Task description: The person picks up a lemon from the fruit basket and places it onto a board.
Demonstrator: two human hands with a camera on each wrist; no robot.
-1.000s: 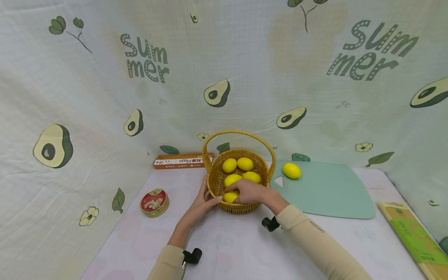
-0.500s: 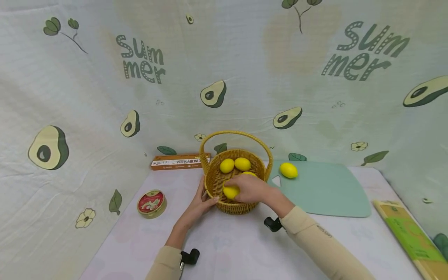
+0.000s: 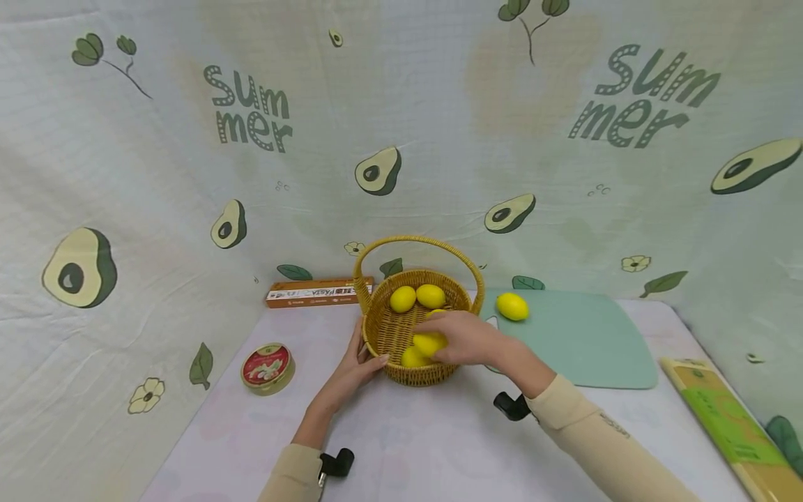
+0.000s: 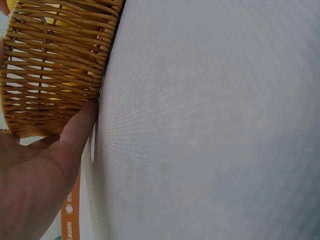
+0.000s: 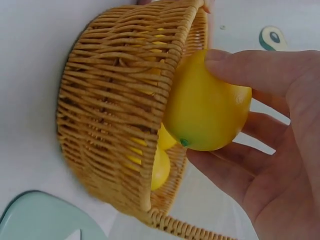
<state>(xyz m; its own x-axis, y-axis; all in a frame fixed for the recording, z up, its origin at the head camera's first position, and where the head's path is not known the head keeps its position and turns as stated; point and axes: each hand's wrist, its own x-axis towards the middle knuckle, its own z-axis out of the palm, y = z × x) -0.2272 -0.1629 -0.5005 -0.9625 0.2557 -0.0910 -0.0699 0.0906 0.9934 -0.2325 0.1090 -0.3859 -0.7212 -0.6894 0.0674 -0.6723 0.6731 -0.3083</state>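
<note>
Lemon held at the basket's mouth. The right hand grips a lemon, thumb on one side and fingers on the other; the fruit's green-tinged tip shows just beside the fingertips. The left hand rests against the basket, its visible fingers extended along the outer wall and its thumb at the rim; how hard it presses cannot be told.

Good handling, in judgement, depends on both hands. The right thumb is best set opposite the fingers across the fruit's broad middle, since smooth, rounded skin would probably slip from a grip nearer the end. The left fingers should press steadily, as a light basket may slide or tip if its rim is bumped. The right wrist should clear the handle, and slow fingers are less likely to set neighbouring fruit rolling.

Position: the held lemon lies between the right thumb and fingers, over the basket's near part. Just below those fingers is a second lemon; a third lemon is mostly hidden behind the hand. The far lemons lie side by side beyond the fingertips. To the right of the right fingers lies the board, bearing a loose lemon. The tin stands left of the left fingers, apart from them.
</note>
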